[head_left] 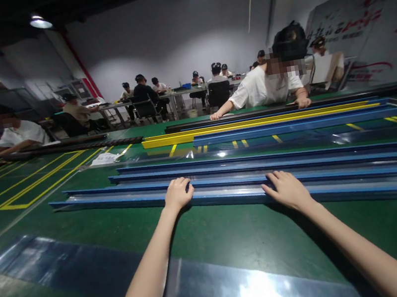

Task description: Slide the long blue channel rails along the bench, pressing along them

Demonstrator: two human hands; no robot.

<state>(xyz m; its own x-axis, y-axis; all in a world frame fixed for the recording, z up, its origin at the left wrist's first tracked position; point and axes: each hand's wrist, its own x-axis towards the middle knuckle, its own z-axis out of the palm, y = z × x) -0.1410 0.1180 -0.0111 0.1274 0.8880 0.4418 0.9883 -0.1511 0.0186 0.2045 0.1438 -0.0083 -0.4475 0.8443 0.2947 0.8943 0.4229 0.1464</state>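
Note:
Several long blue channel rails (224,196) lie side by side across the green table in front of me. My left hand (178,193) is over the nearest rail, its fingers curled round the raised edge. Farther right along the same rail, my right hand (288,189) rests on it with thumb and fingers spread apart. The fingertips of both hands are partly hidden inside the channel. Shiny clear film seems to line the rails. A wide strip of clear film (204,280) lies flat on the table nearer me, passing beneath my forearms.
Beyond the rails are a yellow rail (167,141), another blue rail (274,129) and a white paper (105,158). Yellow tape lines (52,176) mark the table on the left. Across it, a person (267,85) leans over dark rails. Other people sit farther back.

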